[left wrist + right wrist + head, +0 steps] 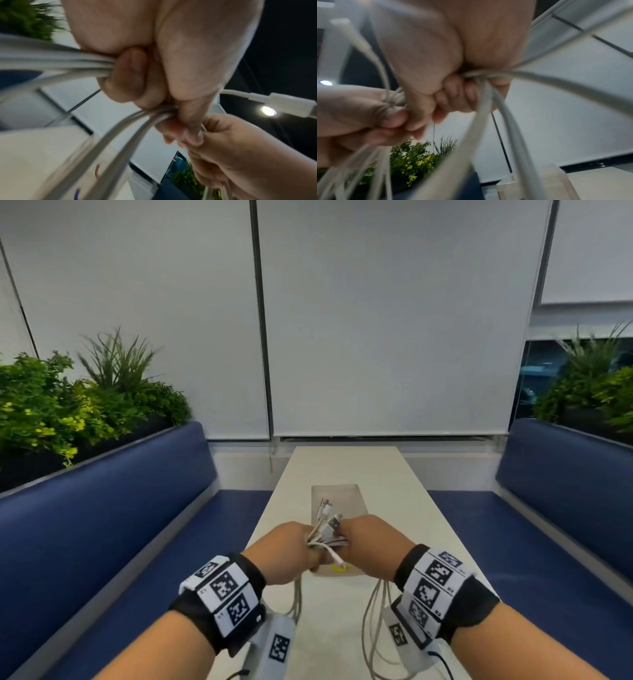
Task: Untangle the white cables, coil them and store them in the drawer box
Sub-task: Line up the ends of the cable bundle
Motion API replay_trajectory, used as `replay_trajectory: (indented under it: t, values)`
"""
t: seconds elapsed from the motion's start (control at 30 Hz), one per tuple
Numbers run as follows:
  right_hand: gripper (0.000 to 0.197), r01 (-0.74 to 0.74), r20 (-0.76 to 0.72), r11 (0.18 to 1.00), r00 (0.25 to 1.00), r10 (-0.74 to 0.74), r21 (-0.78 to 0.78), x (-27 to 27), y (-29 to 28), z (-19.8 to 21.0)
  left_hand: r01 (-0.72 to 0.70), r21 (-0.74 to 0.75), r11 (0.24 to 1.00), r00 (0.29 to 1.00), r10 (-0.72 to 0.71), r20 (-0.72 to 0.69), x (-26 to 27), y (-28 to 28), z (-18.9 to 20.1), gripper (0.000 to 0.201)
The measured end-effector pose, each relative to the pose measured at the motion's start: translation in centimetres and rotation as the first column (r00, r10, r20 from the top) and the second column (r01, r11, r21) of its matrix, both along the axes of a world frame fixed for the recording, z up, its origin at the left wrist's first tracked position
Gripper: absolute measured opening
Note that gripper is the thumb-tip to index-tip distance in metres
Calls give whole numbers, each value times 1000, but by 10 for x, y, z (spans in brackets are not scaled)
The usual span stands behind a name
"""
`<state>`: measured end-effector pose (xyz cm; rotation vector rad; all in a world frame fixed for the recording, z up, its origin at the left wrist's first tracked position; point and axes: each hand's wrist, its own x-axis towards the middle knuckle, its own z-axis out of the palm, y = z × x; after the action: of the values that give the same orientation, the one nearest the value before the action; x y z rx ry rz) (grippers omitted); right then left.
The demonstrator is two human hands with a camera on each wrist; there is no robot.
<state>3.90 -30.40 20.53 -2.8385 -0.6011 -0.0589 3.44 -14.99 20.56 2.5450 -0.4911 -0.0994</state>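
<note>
You're gripping the white cables (327,537) with both fists, left hand (291,553) and right hand (371,546), plugs seemingly pointing to 12 o'clock over the drawer box (337,494).

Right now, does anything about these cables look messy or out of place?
Yes. Both the left hand and right hand grip one bunched handful of white cables, plugs sticking out at different angles, loose loops hanging down to the table. Nothing looks damaged.

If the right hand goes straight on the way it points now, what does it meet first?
Most likely the left hand: the right hand points toward it across the white cables both hold. Depth is unclear.
</note>
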Motion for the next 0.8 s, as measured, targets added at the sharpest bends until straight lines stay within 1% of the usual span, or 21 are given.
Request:
replay_trajectory:
  t: [0.03, 0.07, 0.1, 0.13, 0.2, 0.23, 0.3, 0.4, 0.47, 0.53, 0.57, 0.67, 0.73, 0.8]
  values:
    - [31, 8, -23, 999, 1000, -7, 39, -1, -5, 0, -7, 31, 999, 1000, 7, 11, 1, 3, 4, 20]
    - [33, 23, -44, 998, 999, -20, 64, 0, -9, 0, -24, 30, 999, 999, 23, 31, 2, 6, 8, 22]
    - [32, 31, -47, 997, 998, -28, 73, 1, -15, -1, -52, -1, 999, 997, 52, 48, 2, 11, 13, 20]
    - [30, 50, -58, 995, 997, -45, 83, 2, -21, -2, -85, -62, 994, 994, 89, 58, 4, 16, 16, 16]
    - [20, 78, -112, 986, 992, -62, 145, 5, -32, -6, -127, -138, 982, 987, 139, 86, 8, 25, 22, 13]
    - [16, 86, -145, 983, 988, -62, 164, 6, -37, -9, -143, -150, 978, 982, 159, 100, 9, 29, 23, 14]
    - [15, 101, -198, 977, 978, -63, 187, 6, -41, -12, -185, -214, 959, 972, 211, 106, 9, 35, 27, 14]
    - [14, 113, -224, 971, 973, -65, 211, 6, -46, -15, -257, -274, 927, 950, 294, 103, 12, 46, 29, 20]
    - [15, 128, -234, 970, 969, -78, 207, 7, -51, -17, -320, -347, 882, 923, 372, 95, 19, 56, 30, 23]
    - [14, 153, -254, 974, 961, -107, 167, 11, -55, -24, -376, -415, 828, 890, 447, 86, 27, 66, 28, 24]
    - [14, 166, -256, 977, 958, -127, 136, 13, -58, -29, -402, -458, 793, 870, 487, 79, 31, 72, 29, 25]
    - [16, 217, -253, 975, 946, -200, 39, 16, -78, -44, -484, -595, 642, 776, 629, 48, 42, 102, 34, 28]
    - [19, 256, -257, 967, 934, -247, 1, 15, -96, -56, -518, -647, 560, 725, 689, 16, 47, 126, 36, 29]
    - [22, 293, -240, 956, 927, -288, -13, 15, -110, -67, -542, -655, 527, 703, 711, -10, 50, 141, 35, 29]
